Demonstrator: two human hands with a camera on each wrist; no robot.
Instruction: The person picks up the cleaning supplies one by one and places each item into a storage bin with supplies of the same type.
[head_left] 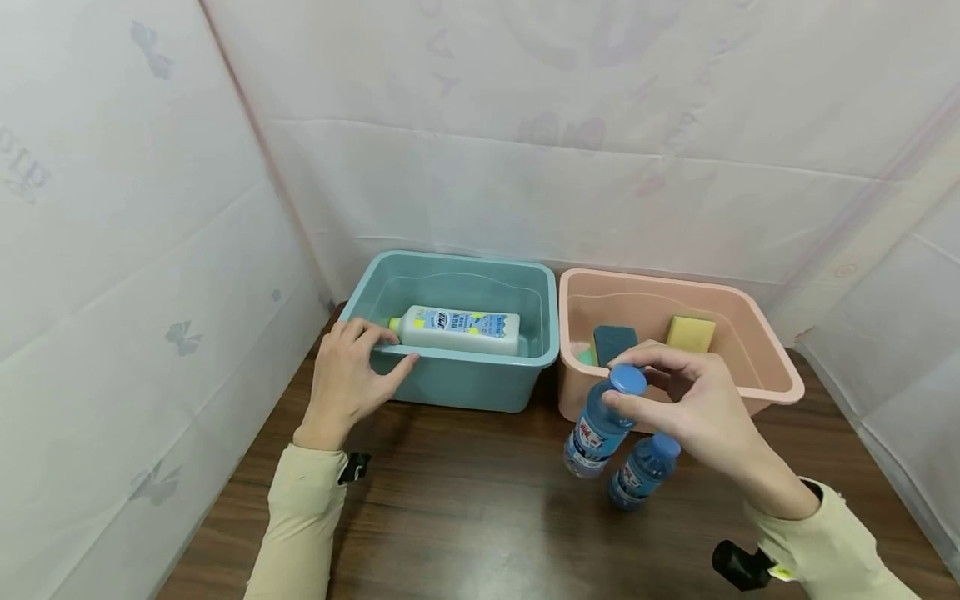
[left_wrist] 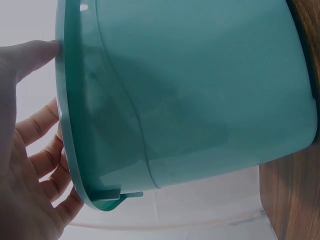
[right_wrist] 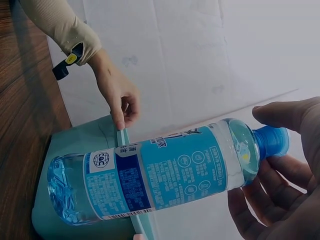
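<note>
My left hand [head_left: 348, 375] rests on the near left rim of a teal plastic bin [head_left: 457, 383], its thumb and fingertips touching the edge. In that bin a white bottle [head_left: 461, 327] with a yellow cap lies on its side. My right hand [head_left: 701, 408] pinches the blue cap of a clear blue-labelled bottle [right_wrist: 175, 172] between thumb and fingers. This bottle hangs tilted over the table, in front of the pink bin [head_left: 776, 375]. A second, similar blue-capped bottle [head_left: 643, 471] stands on the table just below the right hand.
Inside the pink bin are a dark-faced sponge [head_left: 615, 342] and a yellow sponge [head_left: 691, 334]. Both bins stand side by side at the back of the brown wooden table [head_left: 465, 500], against a white sheet wall [head_left: 480, 183]. Another sheet rises along the left.
</note>
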